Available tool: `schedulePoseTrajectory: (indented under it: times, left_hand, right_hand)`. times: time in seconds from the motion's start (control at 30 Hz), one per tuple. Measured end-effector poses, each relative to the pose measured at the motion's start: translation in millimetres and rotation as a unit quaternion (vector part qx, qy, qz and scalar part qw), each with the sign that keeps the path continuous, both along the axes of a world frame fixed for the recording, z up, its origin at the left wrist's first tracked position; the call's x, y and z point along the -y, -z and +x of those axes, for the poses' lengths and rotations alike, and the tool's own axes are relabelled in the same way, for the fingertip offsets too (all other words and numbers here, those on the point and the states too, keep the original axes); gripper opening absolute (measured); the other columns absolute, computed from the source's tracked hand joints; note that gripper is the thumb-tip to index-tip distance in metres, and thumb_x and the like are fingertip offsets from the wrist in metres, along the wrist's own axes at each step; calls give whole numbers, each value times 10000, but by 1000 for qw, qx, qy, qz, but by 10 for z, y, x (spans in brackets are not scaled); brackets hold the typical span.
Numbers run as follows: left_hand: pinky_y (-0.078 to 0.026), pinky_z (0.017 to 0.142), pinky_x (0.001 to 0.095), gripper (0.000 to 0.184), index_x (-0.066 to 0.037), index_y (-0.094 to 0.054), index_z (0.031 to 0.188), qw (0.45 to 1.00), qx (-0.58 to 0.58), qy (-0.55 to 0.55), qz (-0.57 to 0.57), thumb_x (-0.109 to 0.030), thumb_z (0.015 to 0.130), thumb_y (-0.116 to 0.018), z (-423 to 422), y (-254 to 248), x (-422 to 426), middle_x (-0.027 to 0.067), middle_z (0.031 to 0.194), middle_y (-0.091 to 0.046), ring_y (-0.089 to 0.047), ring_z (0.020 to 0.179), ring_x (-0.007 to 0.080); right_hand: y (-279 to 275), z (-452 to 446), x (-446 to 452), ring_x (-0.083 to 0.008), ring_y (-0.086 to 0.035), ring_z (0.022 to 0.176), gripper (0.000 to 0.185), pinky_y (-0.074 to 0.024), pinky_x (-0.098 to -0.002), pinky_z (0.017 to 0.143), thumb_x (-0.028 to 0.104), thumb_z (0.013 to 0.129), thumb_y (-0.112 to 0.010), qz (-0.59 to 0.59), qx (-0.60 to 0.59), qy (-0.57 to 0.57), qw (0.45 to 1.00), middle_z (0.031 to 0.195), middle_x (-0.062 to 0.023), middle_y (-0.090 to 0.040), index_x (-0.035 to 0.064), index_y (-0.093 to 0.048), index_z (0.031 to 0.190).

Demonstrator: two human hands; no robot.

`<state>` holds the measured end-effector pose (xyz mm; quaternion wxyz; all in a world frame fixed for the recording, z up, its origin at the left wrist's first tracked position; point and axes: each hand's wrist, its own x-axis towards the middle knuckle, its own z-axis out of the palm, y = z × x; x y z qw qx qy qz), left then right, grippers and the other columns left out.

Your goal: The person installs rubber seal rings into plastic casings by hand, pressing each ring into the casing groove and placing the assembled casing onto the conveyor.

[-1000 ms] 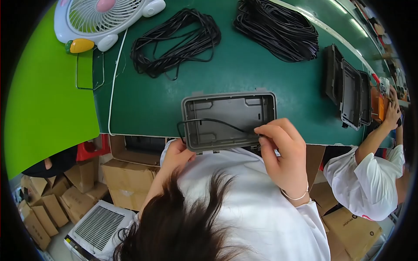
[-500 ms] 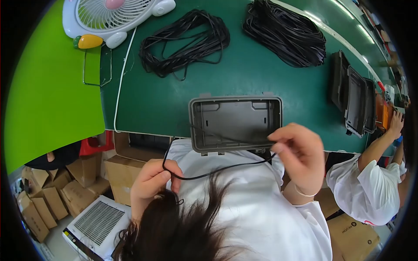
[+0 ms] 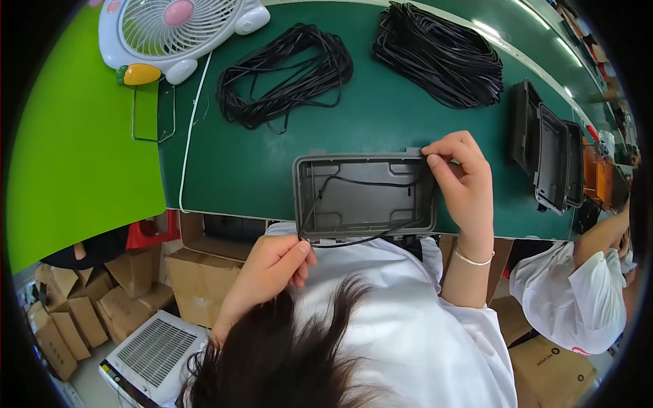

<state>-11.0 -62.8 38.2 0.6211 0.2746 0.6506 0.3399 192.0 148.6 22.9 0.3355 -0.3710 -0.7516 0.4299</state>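
A grey open box [image 3: 364, 197] rests at the front edge of the green table. A thin black cord [image 3: 371, 182] loops inside it and runs out over its near edge. My left hand [image 3: 275, 264] is closed on the cord at the box's near left corner, thumb against fingers. At the far right corner of the box, my right hand [image 3: 462, 173] has thumb and forefinger pinched near the cord's upper stretch; what sits between the fingertips is too small to make out.
Two black cable coils [image 3: 286, 76] [image 3: 439, 58] lie farther back on the green table [image 3: 252, 163]. A fan [image 3: 178, 30] stands back left. Open grey boxes [image 3: 551, 153] are at the right, near a co-worker's arm [image 3: 602, 238]. Cartons [image 3: 203, 285] stand below.
My right hand has moved up to the box's far right corner. My left hand has come back to the near left corner, and the cord now loops inside the box.
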Motion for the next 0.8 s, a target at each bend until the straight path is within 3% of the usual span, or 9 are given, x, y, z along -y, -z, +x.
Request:
schedulePoseTrajectory:
  times: [0.2,0.5,0.8]
  left_hand:
    - [-420,498,235,320,26,-588,785,996,-67,-4,59,-188,969,-436,-29,117,15,46,609,-567,-544,535,110]
    - [-424,513,235,193,27,-549,791,997,-30,-60,32,-96,927,-490,-73,52,40,27,615,-524,-536,557,78]
    - [-382,475,220,194,25,-561,790,994,-84,24,60,-105,920,-500,-150,-73,13,2,597,-514,-493,501,64]
  right_hand:
    - [97,45,21,-64,-454,671,75,-375,-197,601,-50,806,-625,-81,-25,22,996,788,-12,-526,-22,-652,871]
    - [50,60,53,-14,-411,637,62,-334,-159,575,-41,830,-617,-205,-56,51,976,731,50,-510,-15,-608,885]
    - [-66,119,93,-12,-421,646,38,-334,-168,576,-35,818,-607,-248,-65,57,965,724,52,-507,-6,-585,831]
